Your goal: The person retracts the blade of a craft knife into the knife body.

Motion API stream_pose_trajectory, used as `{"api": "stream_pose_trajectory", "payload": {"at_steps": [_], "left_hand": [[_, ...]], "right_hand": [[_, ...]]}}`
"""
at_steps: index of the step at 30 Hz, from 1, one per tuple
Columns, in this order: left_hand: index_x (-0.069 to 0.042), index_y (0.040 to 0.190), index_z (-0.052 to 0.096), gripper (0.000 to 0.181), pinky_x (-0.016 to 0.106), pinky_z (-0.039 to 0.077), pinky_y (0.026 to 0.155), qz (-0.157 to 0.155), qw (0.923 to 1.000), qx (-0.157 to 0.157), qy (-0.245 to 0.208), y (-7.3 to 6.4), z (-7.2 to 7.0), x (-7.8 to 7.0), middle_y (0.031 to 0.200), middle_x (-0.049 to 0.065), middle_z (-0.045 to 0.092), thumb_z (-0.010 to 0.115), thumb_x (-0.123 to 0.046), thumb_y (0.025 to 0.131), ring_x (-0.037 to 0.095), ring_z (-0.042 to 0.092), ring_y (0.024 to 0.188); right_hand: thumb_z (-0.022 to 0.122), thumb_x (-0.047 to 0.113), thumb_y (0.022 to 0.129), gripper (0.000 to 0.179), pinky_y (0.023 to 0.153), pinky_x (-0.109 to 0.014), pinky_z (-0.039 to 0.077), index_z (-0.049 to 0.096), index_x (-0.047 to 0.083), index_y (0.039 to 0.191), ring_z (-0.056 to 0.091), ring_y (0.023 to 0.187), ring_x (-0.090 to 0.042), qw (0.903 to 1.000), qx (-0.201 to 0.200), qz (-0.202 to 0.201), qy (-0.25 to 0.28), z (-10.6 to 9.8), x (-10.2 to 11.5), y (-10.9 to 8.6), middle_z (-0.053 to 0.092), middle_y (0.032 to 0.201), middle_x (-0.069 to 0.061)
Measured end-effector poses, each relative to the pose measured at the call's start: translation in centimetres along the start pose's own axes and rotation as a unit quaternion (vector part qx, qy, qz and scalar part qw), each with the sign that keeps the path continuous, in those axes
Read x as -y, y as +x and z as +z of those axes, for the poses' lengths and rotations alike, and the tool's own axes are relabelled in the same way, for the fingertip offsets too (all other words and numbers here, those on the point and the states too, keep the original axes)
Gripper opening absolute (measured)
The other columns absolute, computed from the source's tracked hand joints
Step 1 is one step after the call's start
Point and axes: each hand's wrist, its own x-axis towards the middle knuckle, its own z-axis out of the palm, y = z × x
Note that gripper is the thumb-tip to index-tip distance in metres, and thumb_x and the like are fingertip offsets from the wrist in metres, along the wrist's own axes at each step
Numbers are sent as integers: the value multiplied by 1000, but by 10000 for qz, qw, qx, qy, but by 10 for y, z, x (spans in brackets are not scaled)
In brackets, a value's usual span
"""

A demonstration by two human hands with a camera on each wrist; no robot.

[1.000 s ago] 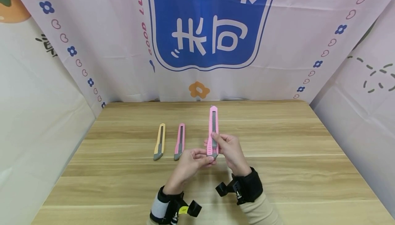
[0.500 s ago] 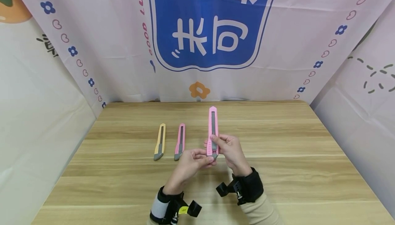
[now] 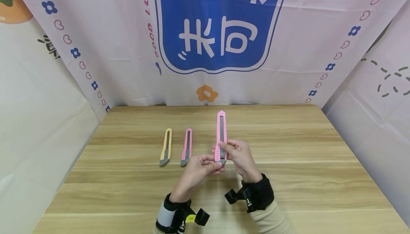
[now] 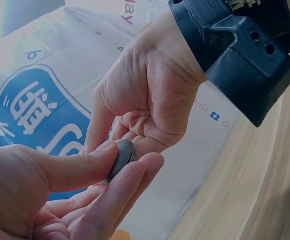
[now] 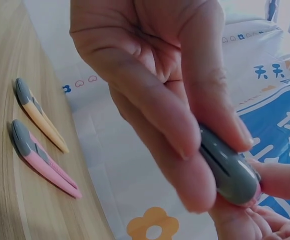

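A pink box cutter (image 3: 221, 130) with a grey end cap is held between both hands, its narrow end pointing away. My left hand (image 3: 200, 170) pinches the cap end between thumb and fingers. My right hand (image 3: 238, 157) grips the body from the right, thumb on the grey slider. At the narrow end, no blade shows. In the left wrist view the grey cap (image 4: 121, 157) sits between the left thumb and fingers; the right wrist view shows this cap (image 5: 232, 175) close up. A second pink box cutter (image 3: 187, 146) and a yellow box cutter (image 3: 166, 147) lie left of the hands.
The wooden table (image 3: 304, 162) spreads out on both sides of the hands. A printed cloth (image 3: 288, 84) hangs along its back edge, with more cloth at the sides. Black wrist cameras (image 3: 257, 195) are strapped to both wrists.
The right thumb and the slider have slid a little down the cutter towards the grey cap. The small tip at its narrow end has gone from sight. The left hand stays in place.
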Motion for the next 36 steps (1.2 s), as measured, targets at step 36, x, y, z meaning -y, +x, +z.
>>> {"api": "stream_pose_trajectory", "payload": {"at_steps": [36], "left_hand": [[11,121,56,54,36,62,68,1552,9481,-1420,2385,-1,20,-1,92,22,70,75,-13,77,25,68,80]], "right_hand": [[62,5,87,35,74,-21,59,58,-16,115,66,97,-29,9994,-293,144,79,-7,-4,5,69,105,-26]]}}
